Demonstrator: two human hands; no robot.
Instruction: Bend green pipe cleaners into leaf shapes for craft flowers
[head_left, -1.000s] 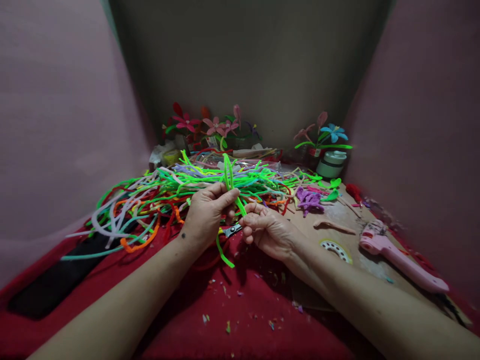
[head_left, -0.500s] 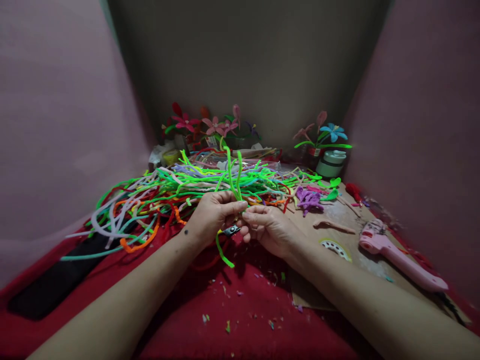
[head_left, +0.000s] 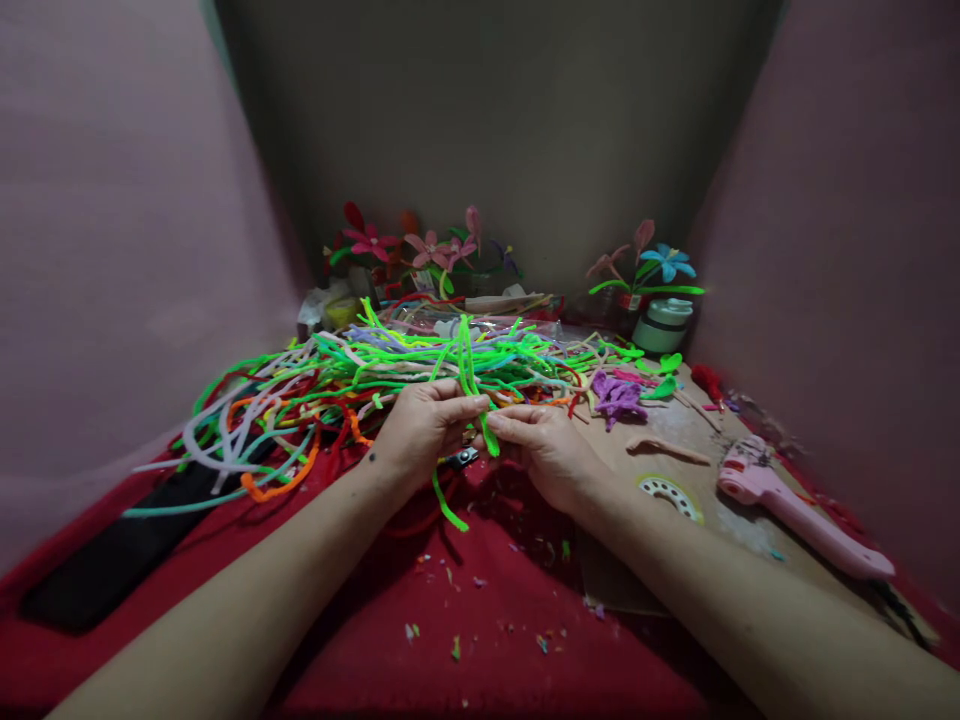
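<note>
Bright green pipe cleaners stand up between my two hands, bunched at their lower end. My left hand pinches them between thumb and forefinger. From the other side my right hand grips the short lower end with its thumb and fingertips. Just beneath the hands lies a small dark metal tool, mostly hidden. Another green pipe cleaner piece hangs below the left hand. Behind the hands spreads a big heap of coloured pipe cleaners.
To the right, a cardboard sheet bears a pink glue gun, a white spool and a purple pipe cleaner flower. Finished flowers and a mint jar stand at the back. Scraps dot the red cloth.
The green pipe cleaners have tipped away from me and sit lower, and their bottom end now shows between my fingers. Both hands stay nearly in place.
</note>
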